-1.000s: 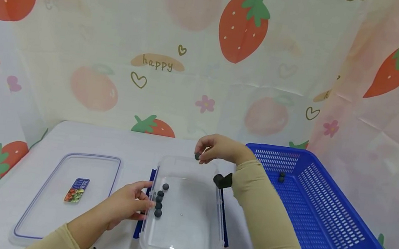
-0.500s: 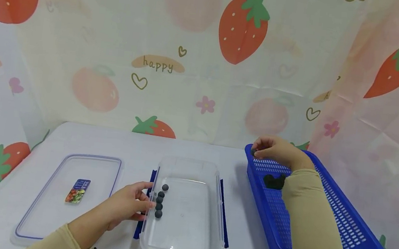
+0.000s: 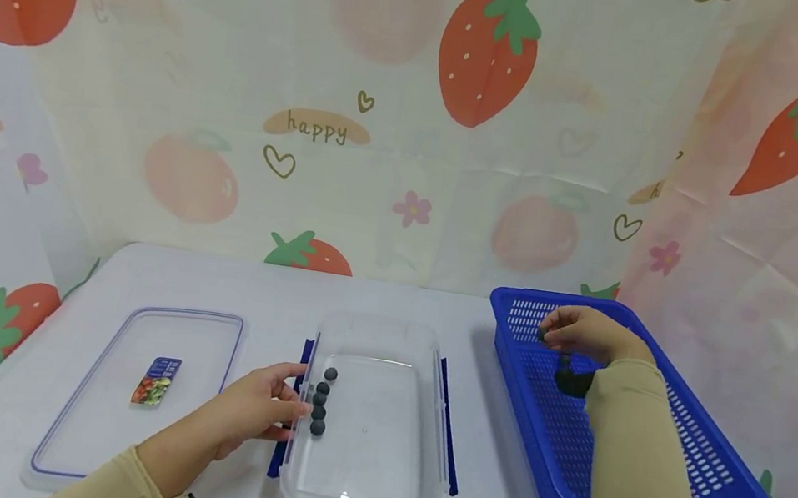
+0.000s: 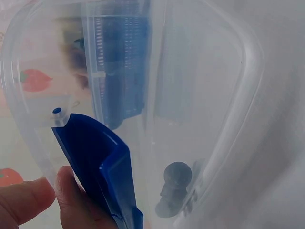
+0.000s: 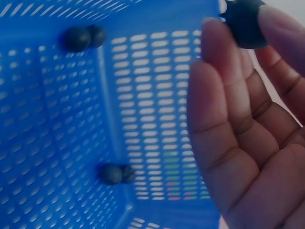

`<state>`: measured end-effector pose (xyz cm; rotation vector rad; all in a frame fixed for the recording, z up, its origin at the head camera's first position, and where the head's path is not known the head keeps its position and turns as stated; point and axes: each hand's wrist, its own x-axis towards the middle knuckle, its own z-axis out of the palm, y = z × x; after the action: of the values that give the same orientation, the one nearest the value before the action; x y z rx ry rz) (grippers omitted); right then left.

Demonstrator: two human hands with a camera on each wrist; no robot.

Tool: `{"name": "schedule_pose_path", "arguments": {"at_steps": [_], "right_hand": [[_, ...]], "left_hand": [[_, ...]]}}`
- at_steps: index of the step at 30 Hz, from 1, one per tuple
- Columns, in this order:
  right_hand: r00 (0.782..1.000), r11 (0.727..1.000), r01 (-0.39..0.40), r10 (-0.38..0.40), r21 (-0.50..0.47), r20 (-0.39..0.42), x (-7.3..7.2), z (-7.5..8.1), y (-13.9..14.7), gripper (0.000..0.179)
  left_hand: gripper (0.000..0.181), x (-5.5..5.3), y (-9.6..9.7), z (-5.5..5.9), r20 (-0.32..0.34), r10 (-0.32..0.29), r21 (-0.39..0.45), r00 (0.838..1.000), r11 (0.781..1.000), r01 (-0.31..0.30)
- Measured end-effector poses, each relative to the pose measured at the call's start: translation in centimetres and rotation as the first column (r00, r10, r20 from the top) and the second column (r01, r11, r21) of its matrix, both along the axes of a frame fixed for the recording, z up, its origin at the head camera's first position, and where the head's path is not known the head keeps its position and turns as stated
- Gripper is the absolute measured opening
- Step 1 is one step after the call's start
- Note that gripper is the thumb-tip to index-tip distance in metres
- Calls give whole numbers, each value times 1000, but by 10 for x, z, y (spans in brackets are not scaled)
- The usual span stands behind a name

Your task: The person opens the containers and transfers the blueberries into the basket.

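My right hand pinches a dark blueberry between thumb and fingertips, over the far part of the blue basket. In the right wrist view, several blueberries lie in the basket along the foot of its wall. My left hand holds the left side of a clear plastic container, with thumb and fingers at its rim. The left wrist view shows those fingers beside the blue latch. Inside the container, a row of several blueberries lies along the left wall.
Left of the container, a clear lid with a blue seal lies flat on the white table, a coloured label on it. Another blue latch hangs on the container's right side. A strawberry-print curtain stands behind.
My right hand has carried the blueberry from above the container's far end rightward over the basket, then lowered it slightly. My left hand stays in place.
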<state>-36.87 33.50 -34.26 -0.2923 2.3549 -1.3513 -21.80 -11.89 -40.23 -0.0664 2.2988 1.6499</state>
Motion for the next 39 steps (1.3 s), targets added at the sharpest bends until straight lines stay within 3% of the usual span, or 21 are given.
{"name": "schedule_pose_path", "arguments": {"at_steps": [5, 15, 23, 28, 33, 39], "right_hand": [[998, 1000, 14, -13, -9, 69, 0, -8, 2, 10], [993, 1000, 12, -10, -14, 117, 3, -16, 2, 10], [993, 999, 37, -40, 33, 107, 4, -15, 7, 30], [994, 997, 71, -72, 15, 80, 3, -9, 4, 33], [1000, 1000, 22, -22, -3, -14, 0, 7, -9, 29], [998, 998, -30, 28, -50, -55, -6, 24, -46, 30]], "left_hand": [[65, 0, 0, 0, -5, -2, 12, 1000, 1000, 2], [64, 1, 0, 2, 1, -4, 26, 1000, 1000, 4], [64, 1, -1, 1, 2, -2, 31, 1000, 1000, 2], [64, 0, -1, 0, 3, -3, 25, 1000, 1000, 3], [64, 0, -1, 0, 5, -2, 21, 1000, 1000, 2], [64, 0, -1, -1, 2, 3, 17, 1000, 1000, -3]]}}
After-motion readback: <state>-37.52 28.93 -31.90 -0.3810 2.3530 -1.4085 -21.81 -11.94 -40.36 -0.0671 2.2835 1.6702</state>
